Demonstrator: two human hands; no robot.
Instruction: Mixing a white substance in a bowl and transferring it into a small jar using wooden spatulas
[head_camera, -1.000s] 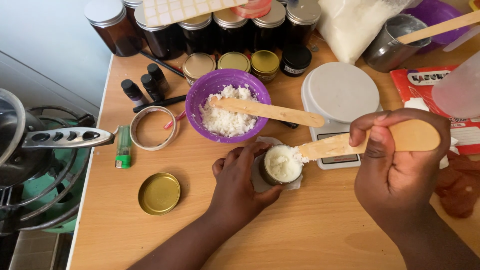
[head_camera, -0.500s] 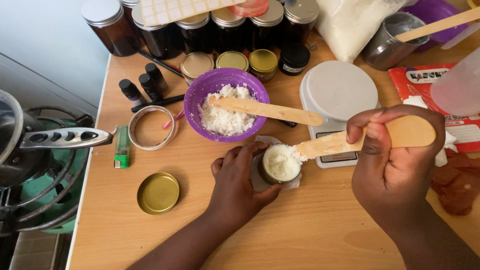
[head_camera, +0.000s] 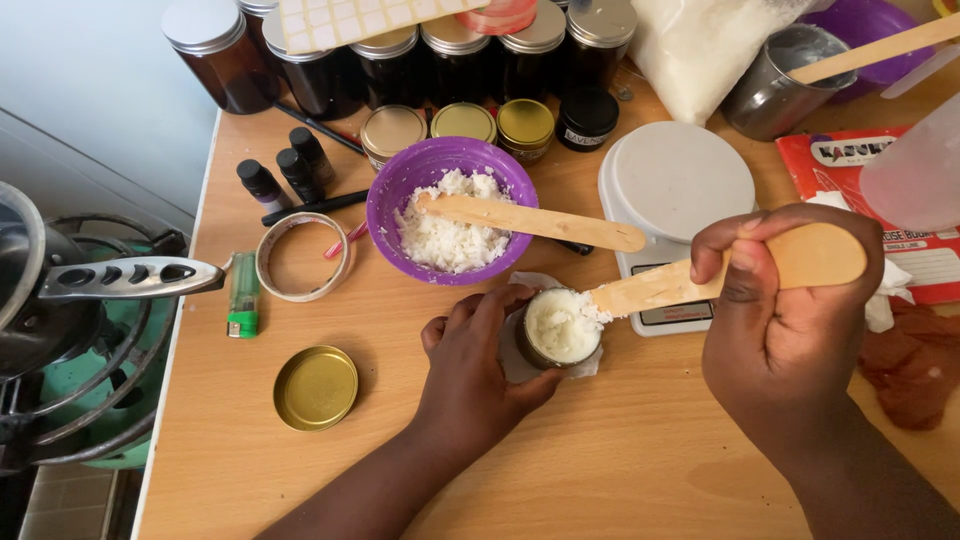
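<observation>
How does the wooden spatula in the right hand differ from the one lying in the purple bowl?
The right hand grips its wooden spatula, whose tip meets the white paste in the small jar; the other spatula lies free across the purple bowl, no hand on it. The held one ends in a broad round paddle; the bowl one is narrower and even. Both are pale wood.

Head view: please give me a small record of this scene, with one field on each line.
left hand: left hand wraps the small jar, which is full of white paste
right hand: right hand holds a wooden spatula, tip at the jar's rim
bowl: purple bowl with white flakes, a second wooden stick lying across it
loose lid: gold lid on the wooden table
behind jar: kitchen scale
far left: green lighter, tape roll
</observation>
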